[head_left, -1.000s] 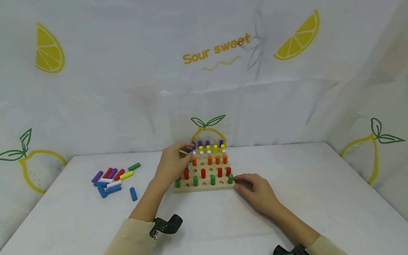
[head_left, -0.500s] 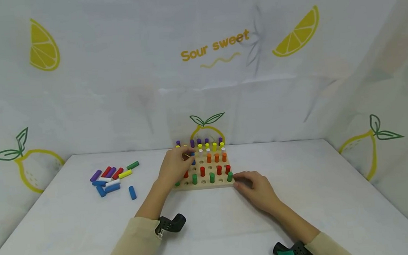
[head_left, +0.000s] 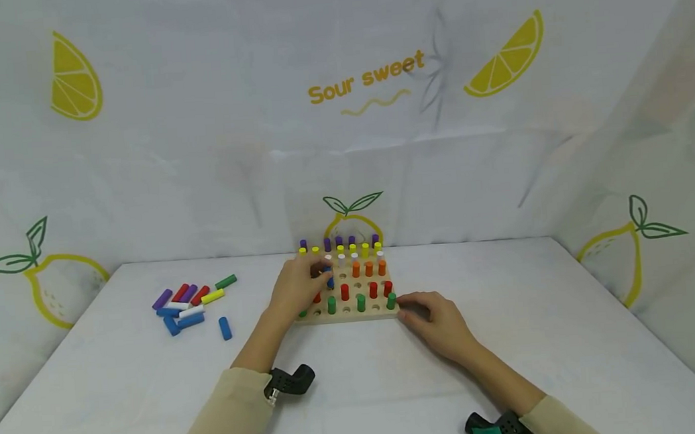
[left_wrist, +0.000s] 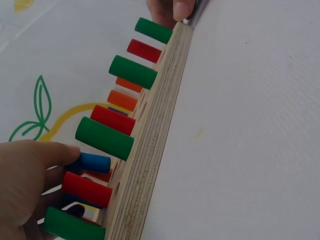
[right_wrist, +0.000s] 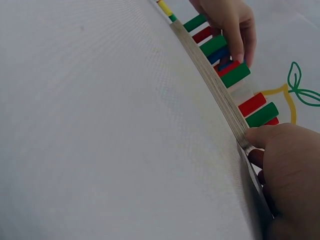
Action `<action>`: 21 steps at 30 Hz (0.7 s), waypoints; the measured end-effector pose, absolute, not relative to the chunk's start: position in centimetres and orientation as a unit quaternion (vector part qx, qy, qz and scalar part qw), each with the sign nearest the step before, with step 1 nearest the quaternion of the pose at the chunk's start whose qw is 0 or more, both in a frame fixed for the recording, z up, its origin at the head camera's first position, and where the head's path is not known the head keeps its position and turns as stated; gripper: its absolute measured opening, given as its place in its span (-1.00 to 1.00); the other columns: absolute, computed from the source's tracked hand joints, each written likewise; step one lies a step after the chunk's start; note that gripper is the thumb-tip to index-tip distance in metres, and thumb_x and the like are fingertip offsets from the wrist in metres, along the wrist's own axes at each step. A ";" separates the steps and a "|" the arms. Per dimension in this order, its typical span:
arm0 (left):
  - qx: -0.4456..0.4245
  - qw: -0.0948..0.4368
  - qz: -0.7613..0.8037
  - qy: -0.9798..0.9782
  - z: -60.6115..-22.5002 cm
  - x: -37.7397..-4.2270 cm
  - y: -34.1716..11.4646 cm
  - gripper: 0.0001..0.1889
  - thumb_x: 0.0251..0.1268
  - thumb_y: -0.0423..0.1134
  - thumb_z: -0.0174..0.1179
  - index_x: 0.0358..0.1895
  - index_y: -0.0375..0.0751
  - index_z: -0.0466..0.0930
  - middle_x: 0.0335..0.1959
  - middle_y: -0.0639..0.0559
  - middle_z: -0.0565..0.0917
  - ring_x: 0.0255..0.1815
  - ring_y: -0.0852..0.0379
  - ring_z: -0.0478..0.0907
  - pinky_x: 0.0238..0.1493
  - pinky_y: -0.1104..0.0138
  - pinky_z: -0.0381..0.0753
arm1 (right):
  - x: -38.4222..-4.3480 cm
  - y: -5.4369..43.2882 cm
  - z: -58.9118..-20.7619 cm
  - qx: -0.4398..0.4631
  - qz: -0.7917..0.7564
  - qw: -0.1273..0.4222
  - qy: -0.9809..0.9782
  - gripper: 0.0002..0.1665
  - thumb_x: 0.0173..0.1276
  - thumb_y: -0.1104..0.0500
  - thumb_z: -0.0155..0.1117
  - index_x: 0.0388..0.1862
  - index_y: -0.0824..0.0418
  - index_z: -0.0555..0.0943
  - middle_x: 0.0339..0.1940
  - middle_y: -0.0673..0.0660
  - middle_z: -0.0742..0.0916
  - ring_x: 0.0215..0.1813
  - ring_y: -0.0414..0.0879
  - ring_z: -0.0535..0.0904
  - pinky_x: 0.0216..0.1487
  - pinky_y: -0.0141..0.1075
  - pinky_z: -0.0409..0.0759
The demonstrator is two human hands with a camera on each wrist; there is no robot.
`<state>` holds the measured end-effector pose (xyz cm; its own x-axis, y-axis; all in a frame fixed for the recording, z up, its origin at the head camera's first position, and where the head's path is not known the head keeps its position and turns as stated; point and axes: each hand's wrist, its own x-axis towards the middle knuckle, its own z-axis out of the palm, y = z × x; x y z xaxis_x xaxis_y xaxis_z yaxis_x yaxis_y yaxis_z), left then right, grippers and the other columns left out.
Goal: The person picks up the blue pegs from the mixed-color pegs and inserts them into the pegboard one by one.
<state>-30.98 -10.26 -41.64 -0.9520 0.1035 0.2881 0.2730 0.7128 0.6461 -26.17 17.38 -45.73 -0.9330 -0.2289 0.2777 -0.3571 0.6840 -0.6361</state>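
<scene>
A wooden pegboard (head_left: 348,316) stands mid-table with rows of purple, yellow, white, orange, red and green pegs and some bare holes. My left hand (head_left: 294,286) reaches over its left side and pinches the top of a blue peg (head_left: 330,281), upright among the rows. In the left wrist view the thumb lies against that blue peg (left_wrist: 95,163); its lower end is partly hidden by nearer pegs. At the board's front right corner my right hand (head_left: 441,326) holds the edge, thumb in front, beside a green peg (head_left: 392,300). The left hand hides some left-side pegs.
To the left lies a loose pile of pegs: purple (head_left: 162,298), red, white, blue (head_left: 191,320), yellow (head_left: 212,296) and green (head_left: 226,281). One blue peg (head_left: 225,328) lies apart, closer to the board. A printed white cloth backdrop (head_left: 228,158) rises behind the table.
My left hand has shifted slightly right and lowered the blue peg toward the board. The right hand stays at the corner. The view has tilted down a little.
</scene>
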 end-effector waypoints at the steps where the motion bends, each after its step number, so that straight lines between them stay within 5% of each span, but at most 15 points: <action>1: -0.103 0.114 -0.363 -0.919 -41.7 -31.0 -10.3 -0.80 0.32 -0.23 0.35 -0.03 -0.11 0.76 -0.13 0.01 0.81 -0.13 0.07 0.66 0.04 0.13 0.68 | -26.2 17.4 -45.7 0.161 0.364 0.088 -0.913 -0.67 0.37 0.15 0.39 0.11 0.11 0.71 0.10 0.08 0.78 0.26 0.10 0.61 0.32 0.11 0.55; 13: -0.097 0.093 -0.352 -0.926 -42.2 -31.1 -10.0 -0.80 0.33 -0.19 0.35 -0.02 -0.08 0.76 -0.11 0.04 0.81 -0.05 0.07 0.68 0.15 0.10 0.65 | -26.1 17.3 -45.7 0.161 0.367 0.088 -0.912 -0.66 0.36 0.16 0.39 0.11 0.11 0.71 0.10 0.09 0.77 0.27 0.10 0.61 0.32 0.11 0.55; 21: -0.094 0.083 -0.344 -0.930 -42.3 -31.2 -10.0 -0.86 0.32 -0.18 0.36 -0.11 -0.05 0.77 -0.23 0.08 0.79 -0.16 0.13 0.64 0.03 0.15 0.65 | -26.1 17.3 -45.7 0.161 0.365 0.088 -0.913 -0.66 0.36 0.15 0.40 0.10 0.12 0.71 0.10 0.09 0.78 0.26 0.10 0.61 0.32 0.11 0.54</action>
<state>-31.17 -9.99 -42.30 -0.9685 0.1184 0.2193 0.2326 0.7448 0.6254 -26.06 17.29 -45.71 -0.9328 -0.2296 0.2777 -0.3578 0.6812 -0.6387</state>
